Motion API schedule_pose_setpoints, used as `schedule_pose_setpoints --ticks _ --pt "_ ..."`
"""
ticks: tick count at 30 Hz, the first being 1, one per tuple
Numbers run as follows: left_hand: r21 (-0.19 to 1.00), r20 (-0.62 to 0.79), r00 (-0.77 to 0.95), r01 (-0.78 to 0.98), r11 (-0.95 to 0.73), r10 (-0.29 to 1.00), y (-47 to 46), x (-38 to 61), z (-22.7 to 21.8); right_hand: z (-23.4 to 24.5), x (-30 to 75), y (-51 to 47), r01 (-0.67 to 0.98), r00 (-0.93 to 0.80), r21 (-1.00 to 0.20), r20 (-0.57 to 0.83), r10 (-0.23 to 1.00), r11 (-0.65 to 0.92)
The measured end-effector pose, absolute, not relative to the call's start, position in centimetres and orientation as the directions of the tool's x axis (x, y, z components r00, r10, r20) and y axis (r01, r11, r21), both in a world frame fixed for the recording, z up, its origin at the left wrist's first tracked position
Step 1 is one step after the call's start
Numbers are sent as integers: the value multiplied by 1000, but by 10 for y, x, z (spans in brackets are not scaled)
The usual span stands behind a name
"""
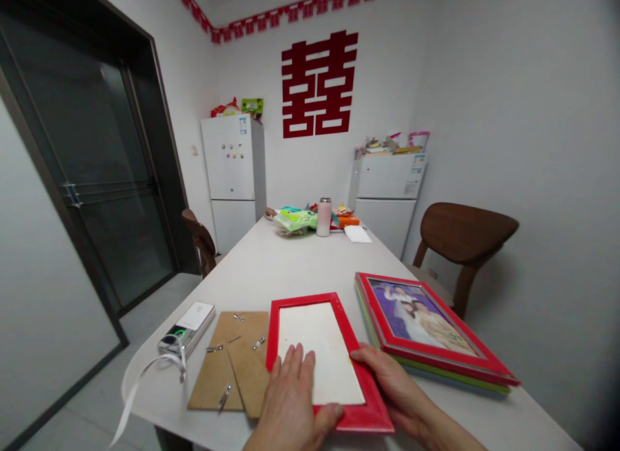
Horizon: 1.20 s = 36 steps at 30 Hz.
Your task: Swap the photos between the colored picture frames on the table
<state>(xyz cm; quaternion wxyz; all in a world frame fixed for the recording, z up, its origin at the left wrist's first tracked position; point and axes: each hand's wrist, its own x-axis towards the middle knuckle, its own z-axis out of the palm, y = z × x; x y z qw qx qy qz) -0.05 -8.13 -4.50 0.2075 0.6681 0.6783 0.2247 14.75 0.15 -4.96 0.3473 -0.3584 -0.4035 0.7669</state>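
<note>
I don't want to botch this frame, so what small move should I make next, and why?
Probably lift your left hand off the white sheet and reach for the brown board: it lies beside the red frame, metal clips facing up, and your right hand can steady the frame's edge.

Left hand point(290, 399) covers lower left of red picture frame point(347, 335); fingers of right hand point(392, 380) partly lost beneath it. Face of green frame point(455, 376) hidden under framed photo point(421, 315). End of white strap point(126, 412) cut off. Refrigerator label point(243, 125) too small to read from here.
</note>
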Motion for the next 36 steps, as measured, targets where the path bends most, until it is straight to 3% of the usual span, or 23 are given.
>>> schedule_pose_setpoints --ticks 5,10,13,15,17,19,22,27,29,32,36 --pt "609 74 -19 793 -30 997 -80 4 -44 -41 144 -3 -295 -518 -831 -275 810 -471" --pt "576 280 4 799 -171 960 -75 11 -40 -26 138 -7 -300 -504 -880 -181 845 -368" --pt "562 407 -24 795 -229 913 -75 3 -33 -22 136 -2 -182 -465 -947 -154 872 -264" --pt "638 463 -187 749 -179 867 -76 -9 -29 -23 137 4 -42 -422 -988 -114 900 -145" --pt "765 428 -400 638 -89 810 -79 -26 -27 -26 140 9 160 -373 -987 -56 926 5" --pt "883 313 -551 468 -24 774 -83 -42 -31 -31 145 14 402 -358 -902 2 934 156" --pt "980 165 -601 187 -63 782 -88 -63 -43 -40 152 17 658 -408 -667 74 910 349" --pt "978 -55 -503 -200 -54 863 -94 -78 -56 -51 156 15 801 -481 -374 61 875 467" --pt "972 -102 -442 -236 -5 891 -94 -80 -55 -51 155 13 832 -488 -274 51 872 482" --pt "988 -113 -407 -144 58 906 -92 -83 -54 -50 153 9 859 -485 -165 37 874 484" --pt "995 -97 -447 -27 94 889 -90 -91 -55 -47 149 4 829 -517 -153 158 841 538"
